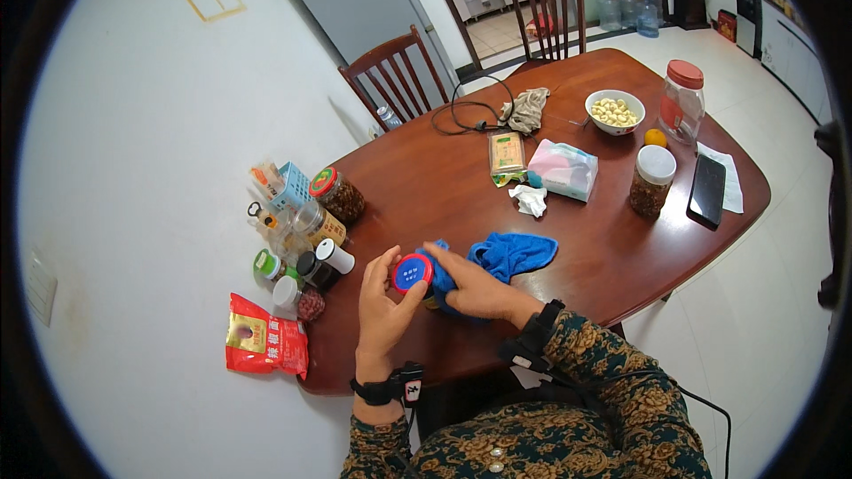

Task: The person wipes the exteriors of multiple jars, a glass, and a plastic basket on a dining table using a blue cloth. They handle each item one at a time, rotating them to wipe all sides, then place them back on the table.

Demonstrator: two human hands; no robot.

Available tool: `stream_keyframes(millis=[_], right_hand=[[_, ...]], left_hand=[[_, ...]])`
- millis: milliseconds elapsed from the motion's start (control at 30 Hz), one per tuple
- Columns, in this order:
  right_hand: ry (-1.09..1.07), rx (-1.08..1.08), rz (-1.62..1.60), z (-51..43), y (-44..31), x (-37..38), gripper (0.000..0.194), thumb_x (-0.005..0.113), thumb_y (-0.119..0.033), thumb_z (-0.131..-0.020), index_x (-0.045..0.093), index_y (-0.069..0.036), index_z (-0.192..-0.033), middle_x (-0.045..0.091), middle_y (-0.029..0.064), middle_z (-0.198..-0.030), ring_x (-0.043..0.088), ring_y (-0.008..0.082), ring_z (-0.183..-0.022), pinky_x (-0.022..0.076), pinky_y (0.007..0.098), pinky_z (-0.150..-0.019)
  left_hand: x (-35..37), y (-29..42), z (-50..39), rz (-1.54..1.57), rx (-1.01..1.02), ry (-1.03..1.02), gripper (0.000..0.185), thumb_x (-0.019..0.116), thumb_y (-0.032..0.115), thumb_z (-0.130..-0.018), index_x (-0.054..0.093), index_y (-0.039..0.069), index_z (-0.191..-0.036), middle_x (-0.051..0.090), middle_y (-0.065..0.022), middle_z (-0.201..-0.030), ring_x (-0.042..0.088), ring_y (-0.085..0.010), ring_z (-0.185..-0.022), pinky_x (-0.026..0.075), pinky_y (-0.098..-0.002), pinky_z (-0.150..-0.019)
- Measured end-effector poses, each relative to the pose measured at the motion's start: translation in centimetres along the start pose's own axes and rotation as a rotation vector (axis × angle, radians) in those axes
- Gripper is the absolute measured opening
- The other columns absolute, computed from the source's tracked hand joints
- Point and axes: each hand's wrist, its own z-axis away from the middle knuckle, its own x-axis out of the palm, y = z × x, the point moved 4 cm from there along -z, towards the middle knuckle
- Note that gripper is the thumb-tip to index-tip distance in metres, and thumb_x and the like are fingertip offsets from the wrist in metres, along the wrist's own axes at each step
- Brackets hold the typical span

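Note:
A small jar with a red-rimmed blue lid [413,273] stands near the table's front edge. My left hand [384,306] grips this lid, fingers on the far side and thumb at the near side. In my right hand [478,285] is a blue cloth [440,286], pressed against the jar's right side. Most of the jar's body is hidden behind my hands and the cloth. Another blue cloth portion [511,254] lies bunched on the table just beyond my right hand; whether it is the same piece I cannot tell.
Left along the wall stand several jars, including a red-lidded one [339,196], a white-capped bottle [335,255] and a red packet [266,336]. Farther off are a tissue pack [563,169], a bowl of garlic cloves [614,113], a white-lidded jar [651,183] and a phone [706,191].

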Motion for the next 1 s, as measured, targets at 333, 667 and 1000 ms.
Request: stream_keyframes(millis=[333, 667, 1000], right_hand=[[0.089, -0.02, -0.14, -1.2, 0.9, 0.1, 0.071, 0.05, 0.01, -0.079, 0.044, 0.002, -0.149, 0.058, 0.0275, -0.139, 0.055, 0.0387, -0.133, 0.0405, 0.0401, -0.113], [-0.008, 0.129, -0.042, -1.1, 1.9, -0.7, 0.064, 0.051, 0.007, -0.081, 0.048, 0.005, -0.145, 0.057, 0.0299, -0.141, 0.054, 0.0394, -0.135, 0.0407, 0.0397, -0.113], [-0.238, 0.112, 0.048, -0.9, 2.3, 1.1, 0.066, 0.052, 0.007, -0.082, 0.045, 0.006, -0.148, 0.057, 0.0313, -0.141, 0.052, 0.0406, -0.137, 0.0394, 0.0408, -0.115]], left_hand=[[-1.2, 0.4, 0.4, -0.306, -0.117, 0.032, 0.062, 0.078, 0.017, -0.083, 0.057, 0.002, -0.139, 0.06, -0.0163, -0.134, 0.06, -0.0291, -0.121, 0.048, -0.0377, -0.104], [-2.2, 0.5, 0.3, -0.467, 0.068, 0.018, 0.069, 0.081, 0.025, -0.079, 0.056, 0.0, -0.138, 0.063, -0.0174, -0.128, 0.06, -0.0329, -0.119, 0.047, -0.0416, -0.105], [-3.2, 0.5, 0.4, -0.035, 0.042, -0.107, 0.077, 0.085, 0.027, -0.076, 0.054, 0.001, -0.141, 0.063, -0.0175, -0.13, 0.061, -0.0332, -0.119, 0.048, -0.0409, -0.104]])
